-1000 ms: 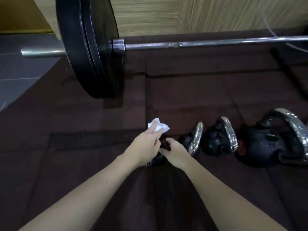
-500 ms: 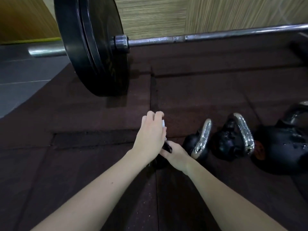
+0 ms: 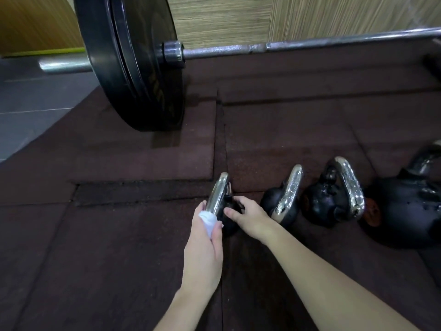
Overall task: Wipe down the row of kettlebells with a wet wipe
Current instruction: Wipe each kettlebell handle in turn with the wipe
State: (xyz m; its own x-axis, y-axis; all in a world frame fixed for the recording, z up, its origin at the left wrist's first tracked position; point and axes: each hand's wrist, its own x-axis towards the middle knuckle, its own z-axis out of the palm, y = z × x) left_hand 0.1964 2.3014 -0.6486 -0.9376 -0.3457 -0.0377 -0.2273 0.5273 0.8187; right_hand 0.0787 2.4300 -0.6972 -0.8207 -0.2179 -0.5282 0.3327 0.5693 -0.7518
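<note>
A row of black kettlebells with chrome handles stands on the dark rubber floor. The leftmost, smallest kettlebell [image 3: 218, 194] is between my hands. My left hand [image 3: 205, 244] holds a white wet wipe [image 3: 208, 219] pressed against the lower part of its chrome handle. My right hand [image 3: 250, 218] grips the black body of that kettlebell from the right. To the right stand a second small kettlebell [image 3: 285, 199], a mid-sized kettlebell [image 3: 334, 199] and a large kettlebell [image 3: 410, 209], whose right side is cut off by the frame edge.
A barbell [image 3: 310, 45] with large black plates [image 3: 133, 60] lies across the back of the rubber mat [image 3: 119, 247]. Behind it is a wood-panelled wall [image 3: 238, 17]. Grey floor tiles [image 3: 28, 103] lie at the left.
My left hand has come down from above the leftmost kettlebell's handle to its lower part, uncovering the chrome handle. The view has shifted left, pushing the large kettlebell toward the right edge.
</note>
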